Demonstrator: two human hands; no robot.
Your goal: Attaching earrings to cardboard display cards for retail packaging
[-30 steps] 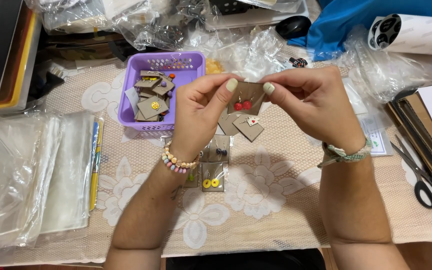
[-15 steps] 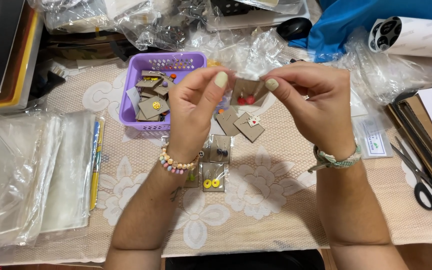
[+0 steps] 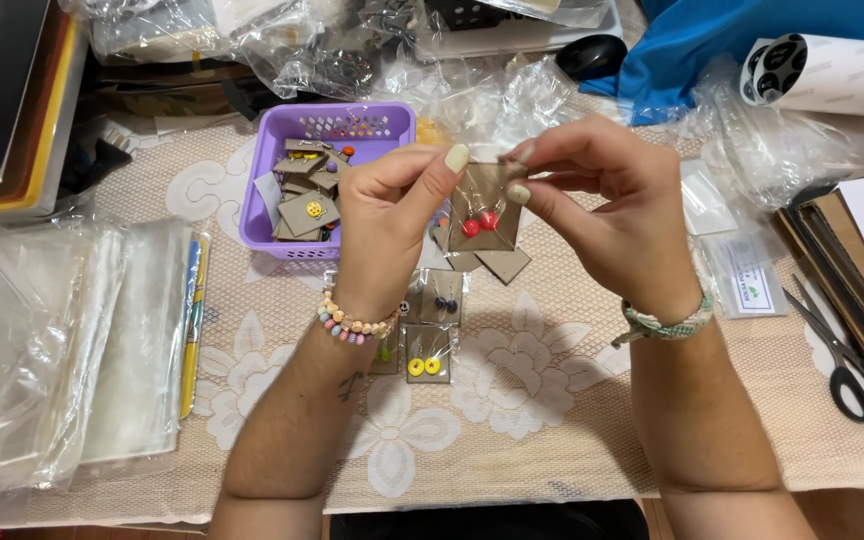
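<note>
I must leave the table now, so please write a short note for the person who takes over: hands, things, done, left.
Left hand and right hand pinch the top of a clear sleeve holding the card with red earrings, above the table.
Done: bagged cards, one with yellow earrings, lie on the lace cloth.
Left: loose cards in the purple basket; empty sleeves at far left.

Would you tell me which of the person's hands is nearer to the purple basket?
The left hand is nearer, just right of the purple basket and overlapping its edge. The right hand is farther right, beyond the earring card both hands pinch.
</note>
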